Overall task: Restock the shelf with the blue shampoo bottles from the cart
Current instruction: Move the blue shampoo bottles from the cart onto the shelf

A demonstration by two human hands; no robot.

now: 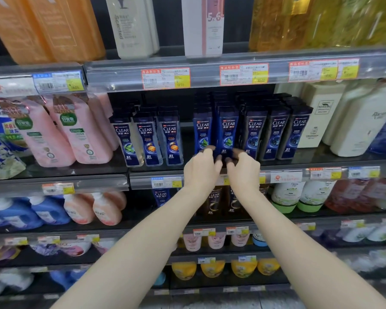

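Placement step: left hand (201,169) and right hand (243,171) grasp the blue shampoo bottle (228,132) between them; next, probably align with the row and release.

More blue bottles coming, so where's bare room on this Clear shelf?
Only the gap between the orange-label Clear bottle and the leftmost tall Clear bottle. Right of it, blue Clear bottles stand packed up to the white bottles. Left hand and right hand grip the second bottle.

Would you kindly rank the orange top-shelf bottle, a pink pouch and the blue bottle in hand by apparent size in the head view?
Largest: orange bottle, though cropped and perhaps nearer the camera.
Then: pink pouch.
Smallest: blue bottle, clearly slimmer than the pouch.
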